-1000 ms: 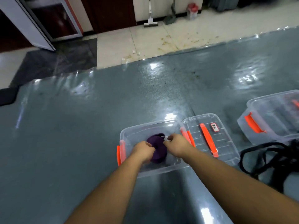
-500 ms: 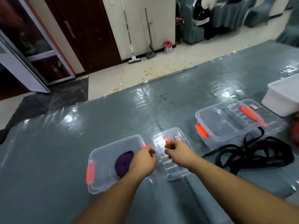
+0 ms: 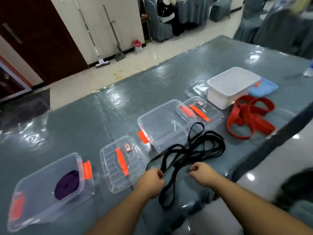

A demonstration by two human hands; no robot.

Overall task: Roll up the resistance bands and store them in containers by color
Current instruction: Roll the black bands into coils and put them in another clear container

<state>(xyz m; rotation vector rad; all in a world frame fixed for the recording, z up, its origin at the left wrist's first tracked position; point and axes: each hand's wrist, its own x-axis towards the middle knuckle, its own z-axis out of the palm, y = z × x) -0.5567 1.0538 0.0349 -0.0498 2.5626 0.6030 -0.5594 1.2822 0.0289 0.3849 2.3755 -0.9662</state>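
A rolled purple band (image 3: 67,184) lies inside the clear container (image 3: 33,211) at the left, whose lid (image 3: 110,173) rests beside it. Tangled black bands (image 3: 194,150) sprawl on the grey table in front of an empty clear container (image 3: 162,119). My left hand (image 3: 149,182) pinches a black strand at the tangle's near left. At the near right of the tangle my right hand (image 3: 202,173) is curled, fingertips closed on another black strand. A pile of red bands (image 3: 249,117) lies to the right, in front of a white container (image 3: 232,85).
The second clear container's lid (image 3: 206,107) lies behind it, and a blue lid (image 3: 264,87) sits beside the white container. The table edge (image 3: 271,138) runs diagonally close on the right. A bottle (image 3: 308,72) stands at the far right.
Both hands left the purple band in its container and moved right, past the lid, to the black bands, which they now grip. The view swung right, revealing the white container and red bands.
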